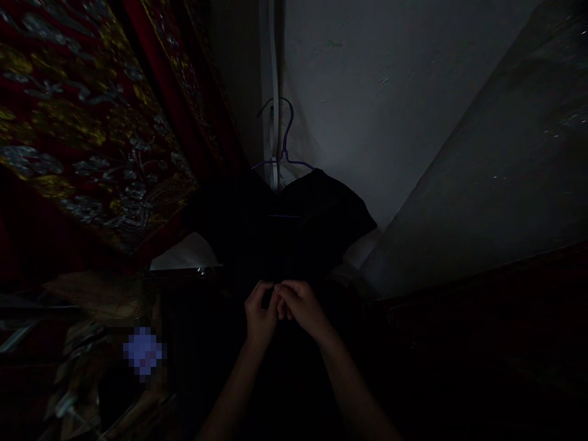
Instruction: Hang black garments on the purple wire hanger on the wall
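Observation:
A black garment (316, 214) hangs on a thin purple wire hanger (285, 153) against a pale wall. Both my hands meet at the garment's front, low in the dim middle of the view. My left hand (260, 315) has its fingers curled and pinched on the dark cloth. My right hand (298, 306) touches it fingertip to fingertip, also pinched on the cloth. What exactly sits between the fingers is too dark to make out.
A red cloth with gold and silver embroidery (87, 122) hangs at the left. A white vertical strip or pipe (274, 92) runs down the wall behind the hanger. A grey slanted panel (496, 171) fills the right. Dark cluttered things (92, 306) lie at the lower left.

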The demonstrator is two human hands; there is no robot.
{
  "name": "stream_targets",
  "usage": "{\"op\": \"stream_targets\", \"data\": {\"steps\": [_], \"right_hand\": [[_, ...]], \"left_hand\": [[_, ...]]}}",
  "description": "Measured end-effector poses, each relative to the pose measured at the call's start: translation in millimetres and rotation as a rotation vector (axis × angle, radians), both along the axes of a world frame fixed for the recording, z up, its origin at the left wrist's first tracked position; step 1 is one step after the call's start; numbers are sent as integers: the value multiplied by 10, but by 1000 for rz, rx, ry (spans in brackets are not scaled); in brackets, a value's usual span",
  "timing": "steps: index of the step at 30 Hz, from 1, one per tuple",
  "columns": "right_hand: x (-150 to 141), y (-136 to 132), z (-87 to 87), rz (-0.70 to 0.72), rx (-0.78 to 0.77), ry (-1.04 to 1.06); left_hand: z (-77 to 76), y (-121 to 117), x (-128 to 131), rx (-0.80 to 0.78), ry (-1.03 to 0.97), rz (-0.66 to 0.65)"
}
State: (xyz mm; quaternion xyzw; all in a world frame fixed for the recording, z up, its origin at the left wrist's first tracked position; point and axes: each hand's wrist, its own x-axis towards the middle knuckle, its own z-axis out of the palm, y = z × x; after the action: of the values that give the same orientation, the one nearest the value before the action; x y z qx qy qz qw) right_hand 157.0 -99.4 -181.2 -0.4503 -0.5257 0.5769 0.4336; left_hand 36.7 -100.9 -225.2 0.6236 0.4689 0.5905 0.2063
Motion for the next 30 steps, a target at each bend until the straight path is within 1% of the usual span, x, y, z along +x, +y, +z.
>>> {"op": "stream_targets", "data": {"steps": [2,3,5,6,9,10,11,12,13,14,15,16,18,19,20,21,22,23,24,26,28,30], "right_hand": [[28,69,145,-32,-16,63],[48,132,266,-62,-12,98],[96,314,600,-130,27,165],[122,424,798,-181,67,200],[175,736,1371,-258,223,264],[180,808,1515,-254,262,263],[178,856,1621,-253,288,256],[171,879,1688,-251,310,248],[163,882,1718,-249,330,240],[157,870,1717,-248,349,229],[156,850,1696,-241,372,215],[160,826,1665,-223,396,193],[186,787,1609,-158,448,130],[204,775,1596,-123,478,97],[222,768,1594,-95,510,66],[238,766,1599,-81,544,40],[250,769,1606,-80,580,14],[256,778,1606,-92,615,-11],[256,792,1590,-115,646,-38],[239,835,1486,-178,688,-89],[201,884,1278,-235,669,-130],[151,902,1004,-240,573,-132]], "left_hand": [[36,0,28,30,7,-14],[48,5,41,29,22,-30],[38,26,66,7,56,-64],[15,45,78,-10,71,-79],[-73,140,97,-67,126,-127],[-79,185,94,-84,145,-147],[-58,236,85,-98,162,-169],[-1,291,69,-105,177,-190],[98,347,48,-102,187,-210],[238,402,22,-82,188,-221],[418,454,-5,-41,185,-222],[629,503,-32,23,170,-205],[1098,593,-74,216,95,-110],[1326,636,-85,302,94,-83],[1532,680,-87,378,128,-71],[1705,724,-80,428,193,-76],[1839,765,-64,472,256,-79],[1935,800,-42,517,302,-67],[1997,828,-16,553,337,-49],[2053,858,21,612,356,4],[2082,868,-10,636,310,65],[2117,888,-159,618,158,145]]}}
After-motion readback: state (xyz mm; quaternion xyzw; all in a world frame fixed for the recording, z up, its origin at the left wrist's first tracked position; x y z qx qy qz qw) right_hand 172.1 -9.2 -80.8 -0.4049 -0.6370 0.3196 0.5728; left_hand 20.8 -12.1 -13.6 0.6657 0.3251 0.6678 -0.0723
